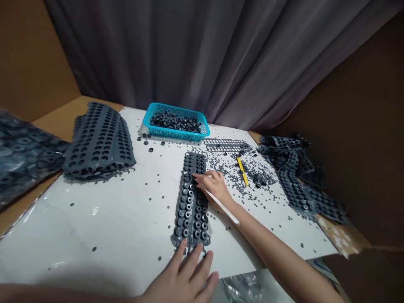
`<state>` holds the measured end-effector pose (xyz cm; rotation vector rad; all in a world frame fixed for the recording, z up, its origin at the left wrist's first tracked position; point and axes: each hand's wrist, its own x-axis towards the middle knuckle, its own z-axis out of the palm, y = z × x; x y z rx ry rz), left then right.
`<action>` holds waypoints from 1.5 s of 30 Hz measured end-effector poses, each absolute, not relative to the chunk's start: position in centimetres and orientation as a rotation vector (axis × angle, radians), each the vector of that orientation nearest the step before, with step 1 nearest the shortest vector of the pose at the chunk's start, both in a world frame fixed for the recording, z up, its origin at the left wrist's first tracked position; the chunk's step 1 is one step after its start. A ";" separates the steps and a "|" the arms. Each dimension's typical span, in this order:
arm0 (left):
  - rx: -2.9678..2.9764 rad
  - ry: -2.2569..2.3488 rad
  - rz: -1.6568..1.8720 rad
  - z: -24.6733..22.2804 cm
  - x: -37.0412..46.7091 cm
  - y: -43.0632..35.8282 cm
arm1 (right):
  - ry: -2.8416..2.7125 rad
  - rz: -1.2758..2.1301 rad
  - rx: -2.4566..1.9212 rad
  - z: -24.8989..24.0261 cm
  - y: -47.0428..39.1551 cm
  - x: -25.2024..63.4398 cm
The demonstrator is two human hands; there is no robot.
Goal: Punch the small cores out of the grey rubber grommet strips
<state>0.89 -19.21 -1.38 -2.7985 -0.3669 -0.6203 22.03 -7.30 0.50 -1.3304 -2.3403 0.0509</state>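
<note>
A dark grey rubber sheet (189,202) with rows of round, ring-topped knobs lies lengthwise before me on the white table. My left hand (186,273) rests at its near end, fingers spread and fingertips touching the edge. My right hand (214,185) is over the sheet's upper middle, fingers closed around a slim white stick (222,206) held like a pen. The stick's tip is hidden by the fingers near the knobs. Small dark discs (233,172) are scattered to the right of that hand, around a yellow strip (242,170).
A blue basket (176,134) of small dark rubber pieces stands at the back. Stacked perforated sheets (99,139) and a plastic bag of parts (25,155) are on the left. Another perforated sheet (225,145) lies behind my right hand; crumpled sheets (293,172) pile up at right.
</note>
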 end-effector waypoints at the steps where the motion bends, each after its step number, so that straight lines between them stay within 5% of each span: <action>1: -2.793 -0.370 -0.625 -1.5 0.9 -19.2 | -2.325 0.046 -1.349 0.5 -7.0 22.1; 9: -2.741 -0.430 -0.724 -2.9 1.3 -19.5 | -2.228 0.407 -1.341 1.4 -7.6 21.8; 20: -2.755 -0.397 -0.700 -2.8 1.3 -19.5 | -2.278 0.103 -1.441 0.6 -5.5 22.3; 30: -2.708 -0.396 -0.706 -3.1 1.4 -19.4 | -2.232 0.351 -1.364 1.1 -6.4 22.0; 40: -2.712 -0.439 -0.775 -3.1 1.5 -19.5 | -2.294 0.088 -1.465 0.7 -4.3 22.4; 45: -2.730 -0.397 -0.680 -2.5 1.2 -19.3 | -2.216 0.219 -1.457 0.8 -4.3 22.5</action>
